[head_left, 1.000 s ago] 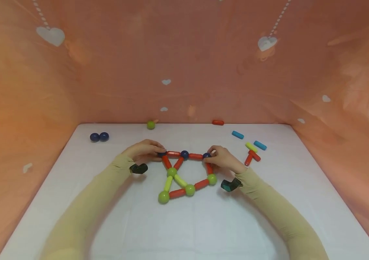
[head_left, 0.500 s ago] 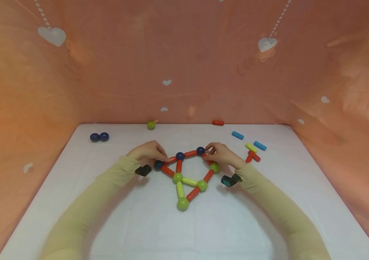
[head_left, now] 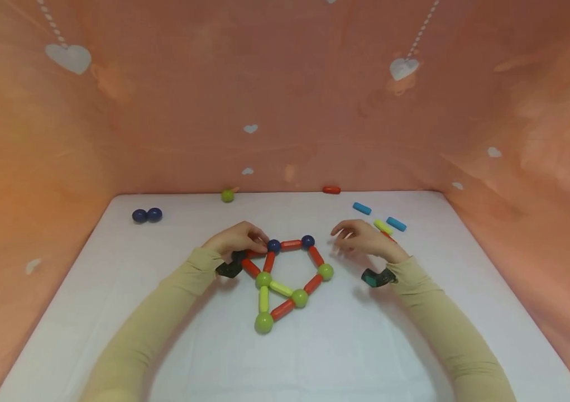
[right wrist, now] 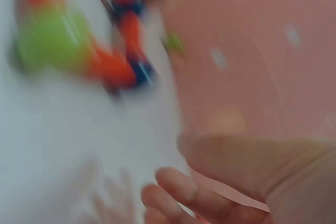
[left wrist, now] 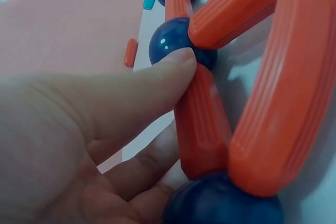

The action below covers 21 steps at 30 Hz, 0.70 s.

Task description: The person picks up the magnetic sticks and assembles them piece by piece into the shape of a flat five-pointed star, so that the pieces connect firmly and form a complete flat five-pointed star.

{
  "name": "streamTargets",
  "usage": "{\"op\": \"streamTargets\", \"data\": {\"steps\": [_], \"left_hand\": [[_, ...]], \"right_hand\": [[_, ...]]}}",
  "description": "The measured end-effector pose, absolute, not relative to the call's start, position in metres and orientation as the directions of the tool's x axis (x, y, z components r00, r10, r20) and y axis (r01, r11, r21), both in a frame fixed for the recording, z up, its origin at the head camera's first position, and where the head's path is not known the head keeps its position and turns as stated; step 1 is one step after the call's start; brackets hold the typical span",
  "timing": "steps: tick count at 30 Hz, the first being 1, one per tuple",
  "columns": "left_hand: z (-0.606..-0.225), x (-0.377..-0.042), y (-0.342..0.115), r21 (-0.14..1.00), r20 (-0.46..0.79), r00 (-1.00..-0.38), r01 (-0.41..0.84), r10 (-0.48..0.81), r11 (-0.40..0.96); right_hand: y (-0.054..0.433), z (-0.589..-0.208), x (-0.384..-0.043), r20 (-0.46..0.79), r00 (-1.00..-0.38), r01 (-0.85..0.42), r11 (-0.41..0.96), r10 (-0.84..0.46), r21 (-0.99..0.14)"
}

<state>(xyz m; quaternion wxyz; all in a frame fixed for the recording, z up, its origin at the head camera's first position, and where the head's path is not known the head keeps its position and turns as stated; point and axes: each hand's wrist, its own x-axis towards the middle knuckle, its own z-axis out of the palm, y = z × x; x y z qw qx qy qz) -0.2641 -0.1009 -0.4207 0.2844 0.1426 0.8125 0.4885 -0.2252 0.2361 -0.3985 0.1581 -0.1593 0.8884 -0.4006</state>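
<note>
Backdrop (head_left: pixel 285 100): one, orange-pink, with white hearts (head_left: pixel 68 58); beyond the hands and to both sides of them.

Tabletop (head_left: pixel 244 368): one, white; beneath both hands.

Sleeves (head_left: pixel 151 318): two, beige; on the near side of the hands, one to each arm.

Frame (head_left: pixel 282 288): one; between the hands, its near corner closer to the wearer than either hand. Composed of seven red rods (head_left: pixel 313 284), two yellow rods (head_left: pixel 263 300), four green balls (head_left: pixel 325 272) and three blue balls (head_left: pixel 307 241), joined as a five-sided ring with two triangles. Leftmost blue ball partly hidden at the left wrist.

Left hand (head_left: pixel 238 237): at the frame's far left; pinching it, thumb on the middle blue ball where a red rod joins, fingers behind that rod.

Right hand (head_left: pixel 362 237): right of the frame, apart from it; fingers loosely bent, a gap between thumb and fingertips.

Wrist cameras (head_left: pixel 378 277): two, black; one beneath each wrist.

Loose blue balls (head_left: pixel 154 214): two, touching; left of the left hand and farther off.

Loose blue rods (head_left: pixel 396 224): two; just beyond the right hand.

Loose yellow rod (head_left: pixel 383 226): one; just beyond the right hand, near the blue.

Loose red rods (head_left: pixel 331 190): one beyond the right fingertips, at the tabletop's far edge; another mostly hidden behind the right hand.

Loose green ball (head_left: pixel 227 196): one; beyond the left hand, at the far edge.
</note>
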Motion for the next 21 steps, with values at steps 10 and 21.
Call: {"op": "streamTargets", "data": {"steps": [10, 21], "left_hand": [[-0.422, -0.264, -0.101, 0.87, -0.286, -0.799, 0.014, 0.528, 0.493], [-0.426, -0.265, -0.102, 0.878, -0.303, -0.797, -0.02, 0.522, 0.479]], "right_hand": [[0.324, -0.381, -0.227, -0.182, -0.965, -0.041, 0.792, -0.189, -0.609], [0.325, -0.394, -0.221, -0.222, -0.972, 0.066, 0.825, -0.072, -0.561]]}}
